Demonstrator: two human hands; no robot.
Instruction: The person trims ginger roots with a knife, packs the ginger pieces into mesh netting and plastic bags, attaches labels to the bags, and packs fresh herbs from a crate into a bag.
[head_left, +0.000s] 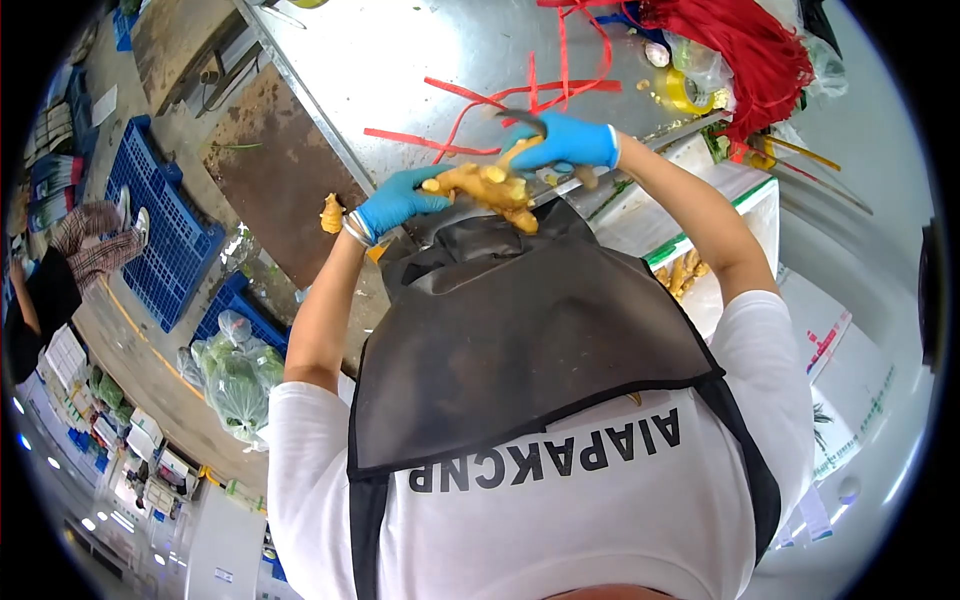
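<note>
A knobbly, yellow-brown ginger root [485,186] with pale cut ends is held above my apron, at the near edge of the metal table. My left hand [398,203], in a blue glove, is closed on its left end. My right hand [565,143], also blue-gloved, is closed at its upper right side around what looks like a curved knife. The knife's dark, hooked blade [525,119] shows past the fingers, slightly blurred. The fingers hide most of its handle.
Red straps [470,100] lie on the metal table [370,60], with a red bundle [735,50] and yellow tape roll [688,93] at right. A white box [745,200] holds ginger. Left are a ginger piece [332,214], blue pallet [165,220], bagged greens [235,375] and another person [60,270].
</note>
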